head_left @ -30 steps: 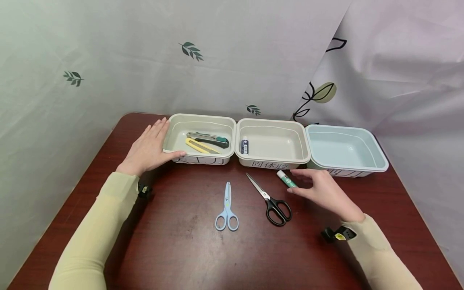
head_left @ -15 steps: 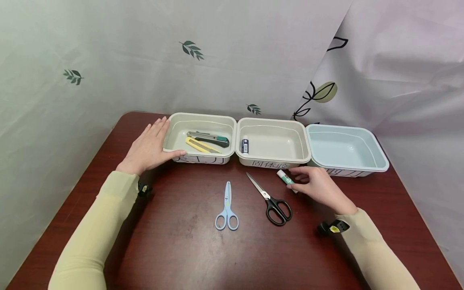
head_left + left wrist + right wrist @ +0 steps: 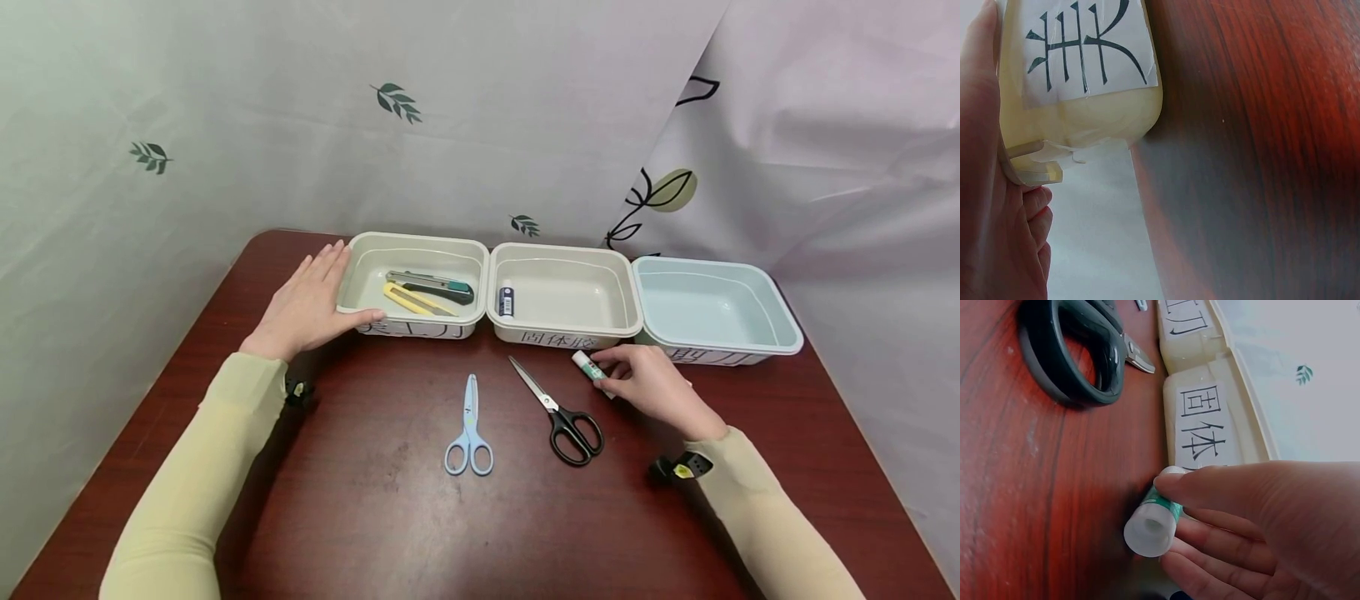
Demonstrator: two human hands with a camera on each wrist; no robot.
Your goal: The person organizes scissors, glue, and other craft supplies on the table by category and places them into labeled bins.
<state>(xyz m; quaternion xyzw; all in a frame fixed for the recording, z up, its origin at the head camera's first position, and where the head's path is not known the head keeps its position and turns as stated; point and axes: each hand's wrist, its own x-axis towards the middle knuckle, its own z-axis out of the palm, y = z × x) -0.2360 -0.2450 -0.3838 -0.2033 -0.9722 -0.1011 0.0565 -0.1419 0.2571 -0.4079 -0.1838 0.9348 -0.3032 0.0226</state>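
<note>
My left hand (image 3: 303, 304) rests with straight fingers along the left end of a cream bin (image 3: 416, 330), its thumb on the front rim. In the right wrist view, my right hand (image 3: 1229, 519) pinches a white-and-green glue stick (image 3: 1150, 531) between thumb and fingers. That stick lies slanted low at the tabletop, in front of the middle cream bin (image 3: 555, 296). Black-handled scissors (image 3: 550, 404) lie just left of it, and light blue scissors (image 3: 470, 421) farther left. A dark blue glue stick (image 3: 507, 302) is inside the middle bin.
The left bin contains a yellow utility knife (image 3: 408, 300) and a black-and-green one (image 3: 450, 291). To the right stands a light blue bin (image 3: 712, 308), in line with the others. All three bins have paper labels in front. A patterned cloth (image 3: 465, 167) hangs behind the table (image 3: 390, 533).
My right hand has moved slightly left onto the glue stick, and its fingers and thumb have closed around it. The left hand stays at the left bin.
</note>
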